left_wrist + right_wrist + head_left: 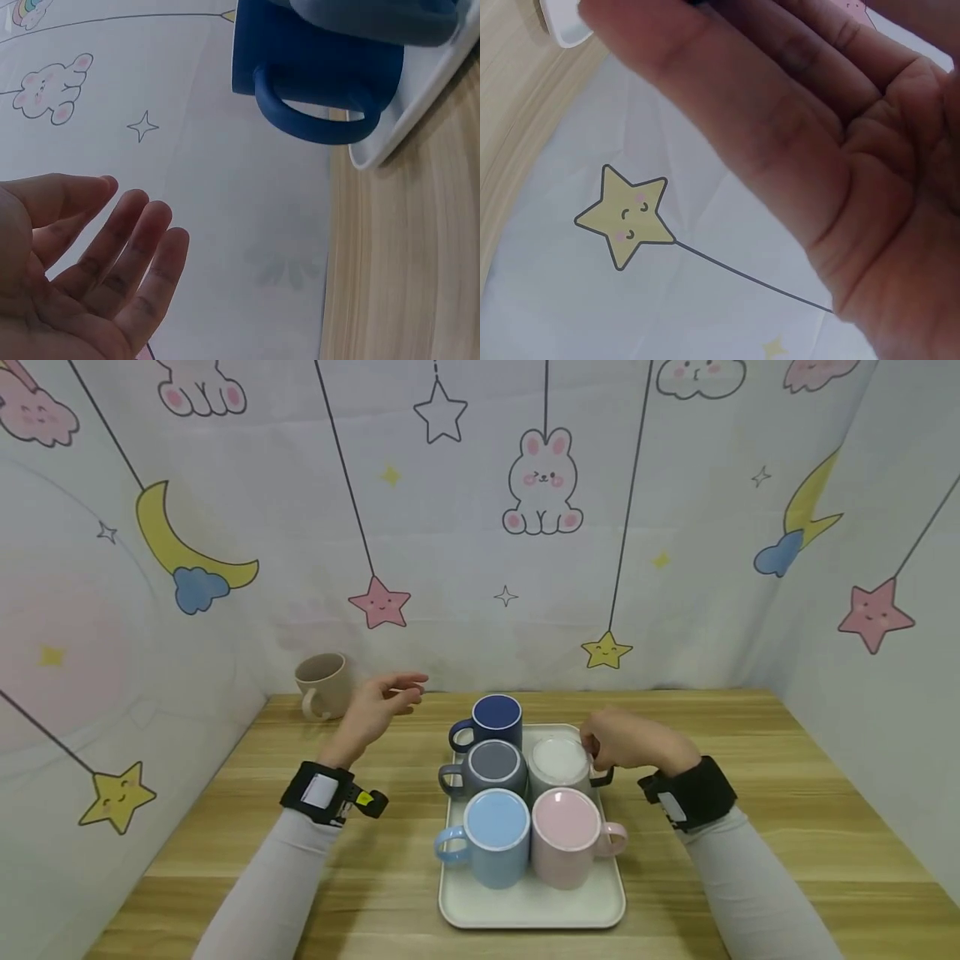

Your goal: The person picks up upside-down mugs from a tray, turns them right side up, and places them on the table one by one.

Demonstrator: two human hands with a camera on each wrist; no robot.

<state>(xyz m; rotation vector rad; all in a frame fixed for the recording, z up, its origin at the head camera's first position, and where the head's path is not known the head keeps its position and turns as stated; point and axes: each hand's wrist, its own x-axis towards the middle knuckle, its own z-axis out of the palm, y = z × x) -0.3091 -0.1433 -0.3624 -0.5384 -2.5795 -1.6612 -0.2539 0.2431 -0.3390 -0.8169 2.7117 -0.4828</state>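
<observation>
A cream tray holds several mugs, apparently bottoms up: navy, grey, light blue, pink and a white one with a dark handle. My right hand is at the white mug's right side, fingers curled at the dark handle; they hide its upper part. In the right wrist view only a dark sliver shows beyond the fingers. My left hand hovers left of the navy mug, palm bare and fingers loosely extended in the left wrist view.
A beige mug stands upright at the table's back left, just beyond my left hand. The tray lies on a wooden table. A printed white cloth hangs along the back edge, with pale walls at both sides.
</observation>
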